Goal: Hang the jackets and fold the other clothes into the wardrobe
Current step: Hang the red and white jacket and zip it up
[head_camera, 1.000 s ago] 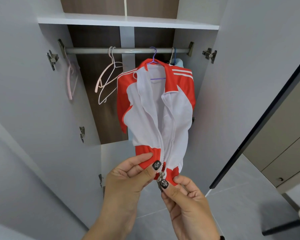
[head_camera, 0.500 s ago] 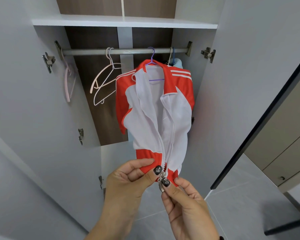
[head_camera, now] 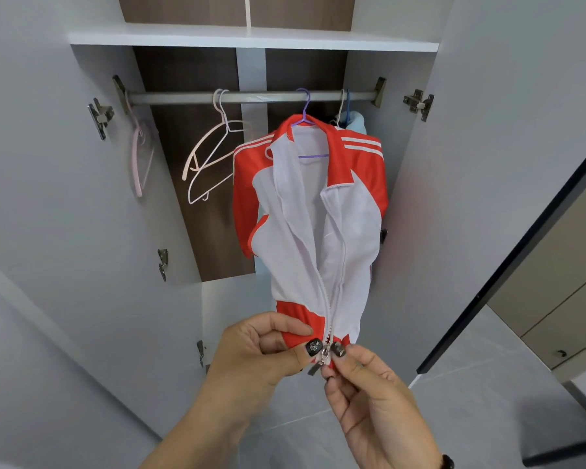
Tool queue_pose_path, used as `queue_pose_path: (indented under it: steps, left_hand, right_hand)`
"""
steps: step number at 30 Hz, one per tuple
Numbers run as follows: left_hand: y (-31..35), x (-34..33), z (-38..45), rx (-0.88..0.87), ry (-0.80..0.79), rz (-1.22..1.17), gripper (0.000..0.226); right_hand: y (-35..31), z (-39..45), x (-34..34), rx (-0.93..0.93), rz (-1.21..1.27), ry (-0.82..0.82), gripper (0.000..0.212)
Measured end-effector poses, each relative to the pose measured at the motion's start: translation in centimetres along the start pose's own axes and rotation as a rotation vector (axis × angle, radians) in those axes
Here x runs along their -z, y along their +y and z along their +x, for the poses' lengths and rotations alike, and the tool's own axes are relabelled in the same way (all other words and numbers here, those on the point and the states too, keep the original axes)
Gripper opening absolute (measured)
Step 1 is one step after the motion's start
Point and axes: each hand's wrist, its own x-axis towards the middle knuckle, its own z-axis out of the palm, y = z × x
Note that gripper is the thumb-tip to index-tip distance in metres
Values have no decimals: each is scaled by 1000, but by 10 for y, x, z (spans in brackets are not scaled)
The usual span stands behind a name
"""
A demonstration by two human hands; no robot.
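A red and white jacket (head_camera: 352, 228) hangs on a purple hanger (head_camera: 306, 111) from the wardrobe rail (head_camera: 251, 97). Its front is unzipped and the bottom hem is pulled out toward me. My left hand (head_camera: 254, 360) pinches the left red hem beside the zip. My right hand (head_camera: 369, 394) pinches the right hem at the metal zipper slider (head_camera: 322, 357), which sits at the bottom of the zip. Both thumbs flank the slider.
Empty pink and white hangers (head_camera: 207, 157) hang left of the jacket, another pink one (head_camera: 139, 157) at the far left. A light blue garment (head_camera: 356, 121) hangs behind on the right. Both wardrobe doors (head_camera: 487, 164) stand open; a white shelf (head_camera: 251, 37) runs above the rail.
The camera has drifted a little; my hands stay at the hem, with the thumbs drawn closer around the slider. The jacket hangs as before.
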Motion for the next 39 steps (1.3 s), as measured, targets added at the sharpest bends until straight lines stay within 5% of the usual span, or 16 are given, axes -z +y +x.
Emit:
queue_pose_path:
  steps: [8,28,35,39]
  left_hand:
    - [-14,13,5,29,106,98,29]
    - [-15,37,13,152,166,192,20]
    - [-14,64,20,138,165,160,16]
    - [-20,91,25,161,216,153,17]
  right_hand:
    - [3,12,-6,-173,-371,-207,24]
    - [-27,60,-26,-106,-46,-157,23]
    - [-46,83,-29,72,-269,-122,31]
    - [-32,77,-42,358,-828,-274,24]
